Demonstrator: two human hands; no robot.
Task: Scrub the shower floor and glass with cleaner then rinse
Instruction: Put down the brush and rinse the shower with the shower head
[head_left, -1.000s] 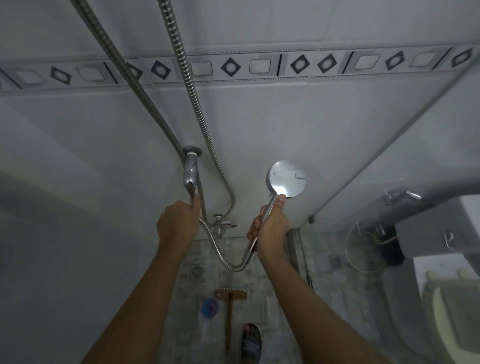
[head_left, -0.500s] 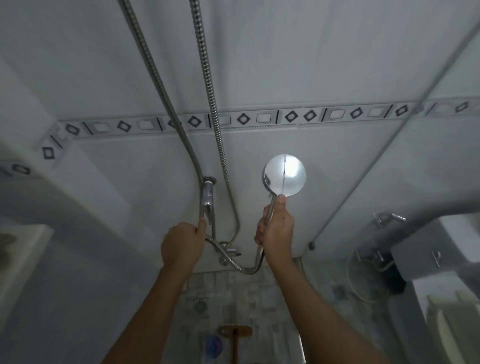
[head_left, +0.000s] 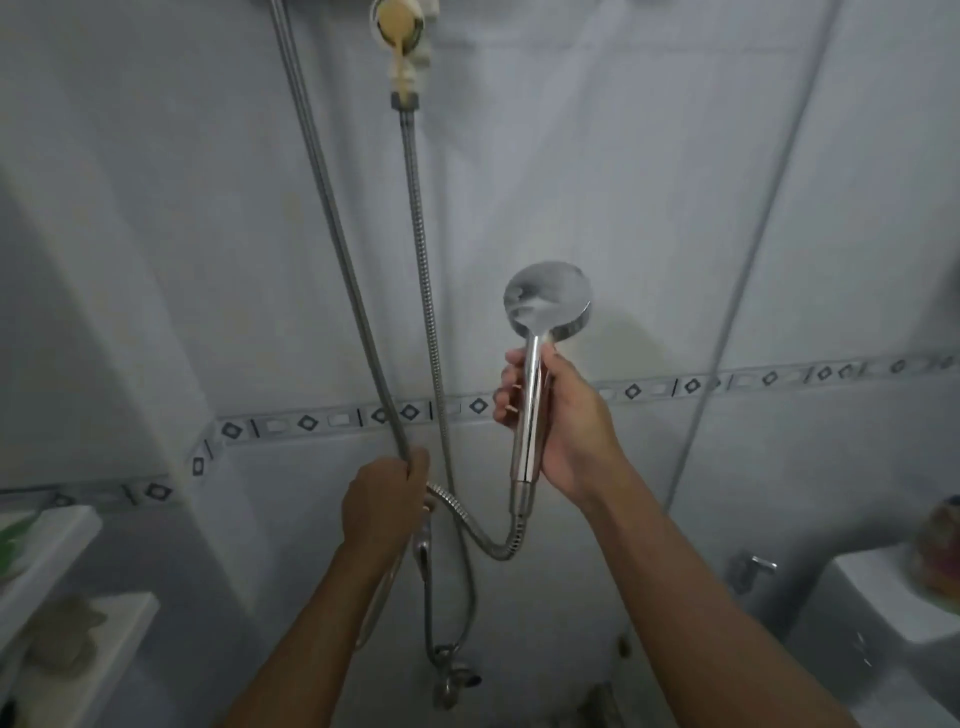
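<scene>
Left hand (head_left: 384, 501) has come off the mixer lever (head_left: 422, 558) and now grips the metal hose (head_left: 498, 552) in a closed fist, just above that lever. From the fist the hose loops right into the shower head (head_left: 548, 301) handle. Right hand (head_left: 566, 426) is wrapped round the handle. The round head stands above that fist, higher than the patterned tile band (head_left: 311, 422).

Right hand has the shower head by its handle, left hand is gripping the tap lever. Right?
Not quite. The right hand does hold the shower head by its handle, but the left hand grips the hose, not the tap lever below it. The head view shows this.
</scene>
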